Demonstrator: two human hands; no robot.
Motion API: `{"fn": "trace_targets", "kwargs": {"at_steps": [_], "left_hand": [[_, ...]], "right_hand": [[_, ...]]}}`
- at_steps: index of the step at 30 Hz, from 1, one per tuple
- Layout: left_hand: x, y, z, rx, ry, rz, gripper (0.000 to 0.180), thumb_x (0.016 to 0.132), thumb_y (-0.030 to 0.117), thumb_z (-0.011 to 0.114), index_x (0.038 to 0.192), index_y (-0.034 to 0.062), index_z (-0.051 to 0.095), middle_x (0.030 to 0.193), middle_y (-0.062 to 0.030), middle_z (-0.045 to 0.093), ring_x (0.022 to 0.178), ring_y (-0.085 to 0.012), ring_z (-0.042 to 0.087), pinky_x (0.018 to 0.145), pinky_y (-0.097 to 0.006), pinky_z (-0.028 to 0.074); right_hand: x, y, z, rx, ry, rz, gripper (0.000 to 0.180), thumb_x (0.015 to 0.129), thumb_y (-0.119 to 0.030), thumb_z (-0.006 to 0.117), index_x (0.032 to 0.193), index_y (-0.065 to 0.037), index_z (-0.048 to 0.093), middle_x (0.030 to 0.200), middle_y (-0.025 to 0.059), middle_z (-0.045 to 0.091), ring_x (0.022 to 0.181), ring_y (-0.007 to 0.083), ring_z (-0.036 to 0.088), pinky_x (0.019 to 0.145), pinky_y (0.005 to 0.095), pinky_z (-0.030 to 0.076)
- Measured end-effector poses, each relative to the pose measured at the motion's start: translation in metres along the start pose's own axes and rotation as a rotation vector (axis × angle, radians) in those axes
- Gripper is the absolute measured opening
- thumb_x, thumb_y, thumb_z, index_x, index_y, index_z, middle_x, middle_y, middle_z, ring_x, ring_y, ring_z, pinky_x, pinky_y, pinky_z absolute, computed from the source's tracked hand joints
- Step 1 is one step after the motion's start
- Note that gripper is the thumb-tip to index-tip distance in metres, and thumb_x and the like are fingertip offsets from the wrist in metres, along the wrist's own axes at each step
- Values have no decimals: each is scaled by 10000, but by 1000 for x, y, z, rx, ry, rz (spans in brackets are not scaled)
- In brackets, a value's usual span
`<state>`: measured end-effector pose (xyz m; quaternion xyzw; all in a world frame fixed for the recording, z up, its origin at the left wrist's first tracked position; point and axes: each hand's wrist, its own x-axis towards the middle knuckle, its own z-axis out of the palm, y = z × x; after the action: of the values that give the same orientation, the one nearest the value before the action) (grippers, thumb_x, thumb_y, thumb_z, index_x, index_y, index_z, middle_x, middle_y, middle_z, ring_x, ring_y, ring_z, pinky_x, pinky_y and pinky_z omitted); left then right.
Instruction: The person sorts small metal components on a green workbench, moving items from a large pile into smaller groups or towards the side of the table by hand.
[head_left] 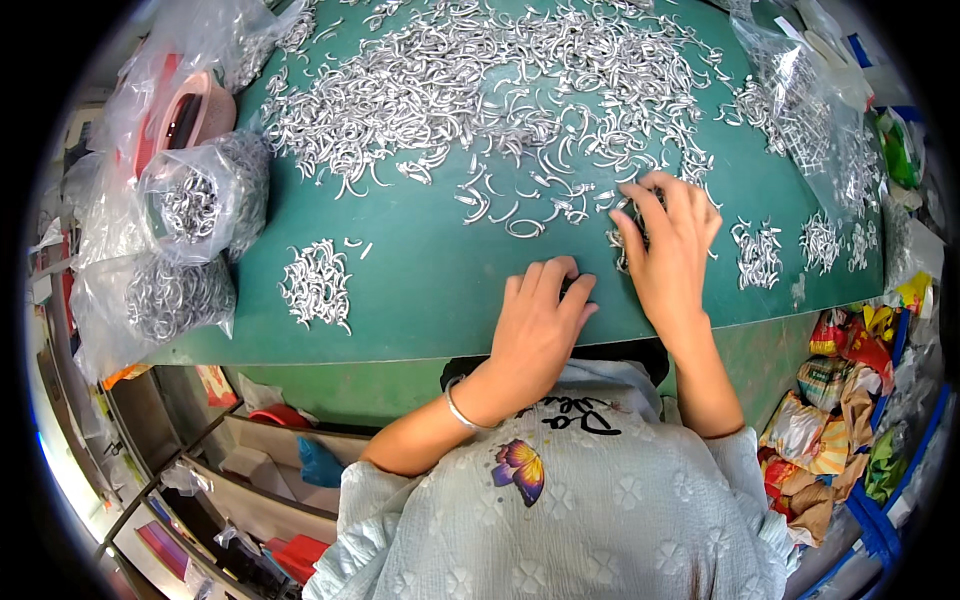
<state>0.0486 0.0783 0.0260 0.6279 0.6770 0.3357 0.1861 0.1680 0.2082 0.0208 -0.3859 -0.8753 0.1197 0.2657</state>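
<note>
My right hand (pixel 668 245) is cupped over a small cluster of curved silvery metal pieces (pixel 621 250), its fingers bent round them, with some showing beside the thumb. Nearer the table's front edge, my left hand (pixel 535 320) rests with curled fingers and the thumb drawn in. What it holds, if anything, is hidden in the dark gap by the thumb. Beyond both hands spreads a large heap of the same metal pieces (pixel 420 95), with loose ones (pixel 525 228) scattered at its near side.
A small pile (pixel 316 287) lies at left; other small piles (pixel 757 255) lie at right on the green table (pixel 430 270). Filled clear bags (pixel 180 300) and a pink container (pixel 205 110) line the left side. Another clear bag (pixel 815 120) lies at the far right.
</note>
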Motion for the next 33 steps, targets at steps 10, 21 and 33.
{"fn": "trace_targets", "kwargs": {"at_steps": [10,21,33], "left_hand": [[-10,-12,3,-6,92,45,220,806,-14,678,1014,44,634,973,-92,584,854,-274,550,735,-369,401],[-1,-10,0,-36,222,-109,250,822,-37,662,1064,18,628,989,-123,595,872,-303,553,768,-381,439],[-6,-11,3,-67,33,48,258,756,-50,657,1010,-12,637,994,-115,575,898,-296,552,778,-407,458]], "right_hand": [[4,3,-9,-165,-143,-6,98,832,-109,687,906,-68,637,975,36,572,989,246,513,934,473,324],[-18,-20,-10,146,-295,-281,161,792,-64,638,952,-66,634,961,44,593,955,232,547,882,414,351],[13,6,-7,-28,-104,-71,66,813,-70,687,861,-59,643,854,43,590,854,253,528,833,396,347]]}}
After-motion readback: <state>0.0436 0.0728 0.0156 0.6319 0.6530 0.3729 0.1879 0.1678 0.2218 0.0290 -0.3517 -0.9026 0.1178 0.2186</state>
